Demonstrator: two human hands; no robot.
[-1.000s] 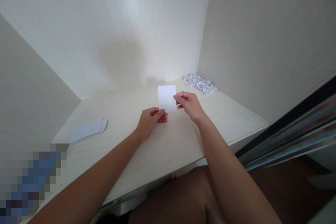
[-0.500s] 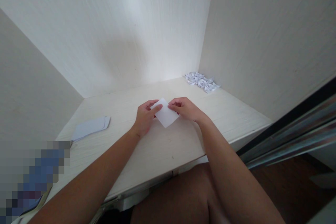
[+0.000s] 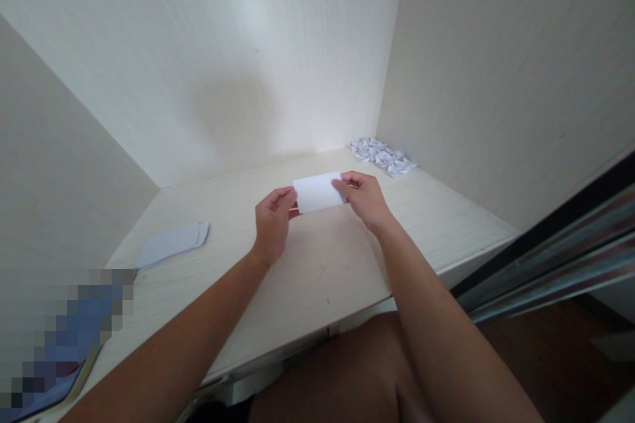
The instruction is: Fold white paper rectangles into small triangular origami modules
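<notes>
A small white paper rectangle point(image 3: 317, 192) is held just above the pale wooden desk point(image 3: 317, 271), its long side lying left to right. My left hand point(image 3: 272, 221) pinches its left end with thumb and fingers closed. My right hand point(image 3: 364, 198) pinches its right end, fingers curled over the top edge. Both forearms reach in from the bottom of the view.
A small stack of light blue-white sheets point(image 3: 173, 243) lies at the desk's left. A heap of several small folded white paper pieces point(image 3: 381, 155) sits in the back right corner. Walls close the desk on three sides; a dark metal rail point(image 3: 555, 258) runs at right.
The paper was upright a second ago, then tilted as a diamond low over the desk. It is now a wide, short rectangle held level between both hands.
</notes>
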